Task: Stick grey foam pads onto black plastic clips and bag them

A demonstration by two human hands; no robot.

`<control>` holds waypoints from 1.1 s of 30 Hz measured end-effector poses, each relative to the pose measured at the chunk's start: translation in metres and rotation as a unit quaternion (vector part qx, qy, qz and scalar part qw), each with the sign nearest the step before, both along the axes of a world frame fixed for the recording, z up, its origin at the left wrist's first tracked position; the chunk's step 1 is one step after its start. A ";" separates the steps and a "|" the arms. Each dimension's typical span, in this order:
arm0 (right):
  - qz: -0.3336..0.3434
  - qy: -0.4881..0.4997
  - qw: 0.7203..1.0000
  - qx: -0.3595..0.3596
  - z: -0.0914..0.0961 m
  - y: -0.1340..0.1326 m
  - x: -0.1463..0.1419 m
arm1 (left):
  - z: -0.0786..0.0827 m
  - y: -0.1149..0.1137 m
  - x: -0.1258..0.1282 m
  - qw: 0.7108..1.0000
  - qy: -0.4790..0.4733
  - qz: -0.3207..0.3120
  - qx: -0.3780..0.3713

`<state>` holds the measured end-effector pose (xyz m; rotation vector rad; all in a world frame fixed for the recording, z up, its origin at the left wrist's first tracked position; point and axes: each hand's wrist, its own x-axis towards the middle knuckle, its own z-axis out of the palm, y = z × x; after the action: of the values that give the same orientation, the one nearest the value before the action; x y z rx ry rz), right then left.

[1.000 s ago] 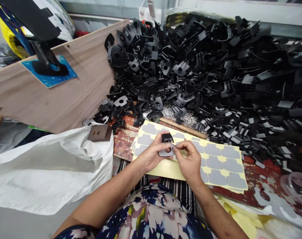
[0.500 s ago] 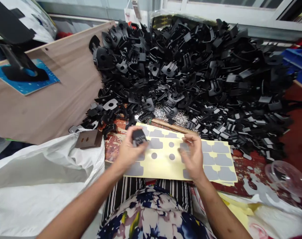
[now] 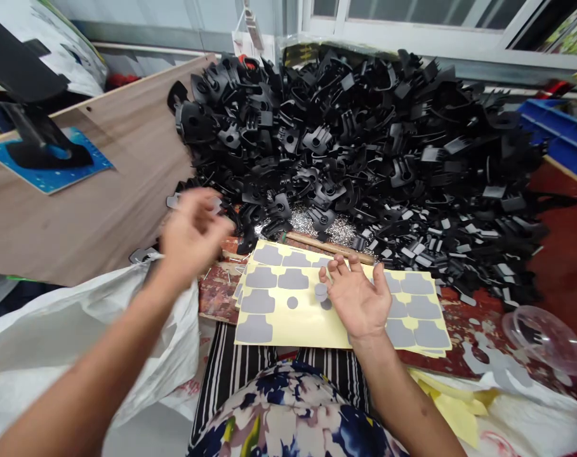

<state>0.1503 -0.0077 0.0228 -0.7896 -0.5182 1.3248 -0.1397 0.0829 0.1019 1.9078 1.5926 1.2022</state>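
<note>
My left hand [image 3: 193, 235] is smeared by motion at the left end of the bench, in front of the black plastic parts [image 3: 278, 206]. Its fingers are loosely bent and apart, and I see nothing between them. My right hand [image 3: 362, 295] is turned palm up with its fingers spread, over a pale yellow sheet of grey stickers [image 3: 278, 324]. Beside its fingertips is a small grey round sticker [image 3: 321, 291]; whether it touches the fingers or lies on the sheet, I cannot tell. Shaped stickers line both ends of the sheet.
A big heap of black parts [image 3: 345, 127] fills the back. Shiny small metal pieces [image 3: 340, 228] and a wooden-handled tool [image 3: 331, 247] lie before it. To the left are a white sack [image 3: 79, 336] and a wooden board [image 3: 136, 158]; a clear plastic bowl [image 3: 545, 339] stands right.
My left hand has moved left and up, away from the sheet, and the black part it held is no longer seen in it. My right hand has turned palm up and opened.
</note>
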 end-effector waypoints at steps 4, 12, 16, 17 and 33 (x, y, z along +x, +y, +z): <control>-0.021 -0.036 0.999 -0.001 0.003 -0.005 -0.013 | -0.072 -0.070 0.102 0.845 -0.366 -0.239 -0.309; -0.003 -0.201 0.979 0.040 -0.006 0.007 0.023 | -0.089 -0.069 0.107 0.853 -0.303 -0.238 -0.353; 0.022 -0.454 0.886 0.093 -0.006 0.060 0.027 | -0.098 -0.065 0.111 0.915 -0.074 -0.292 -0.267; 0.043 -0.504 0.855 0.117 -0.004 0.075 0.019 | -0.101 -0.064 0.114 0.925 -0.040 -0.286 -0.247; 0.026 -0.777 0.575 0.256 -0.015 0.180 -0.043 | -0.081 -0.043 0.121 0.941 0.043 -0.236 -0.238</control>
<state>0.1074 0.1728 0.0076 -1.2821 -2.2077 0.0672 -0.0186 0.0397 0.0213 1.8713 1.2124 0.4868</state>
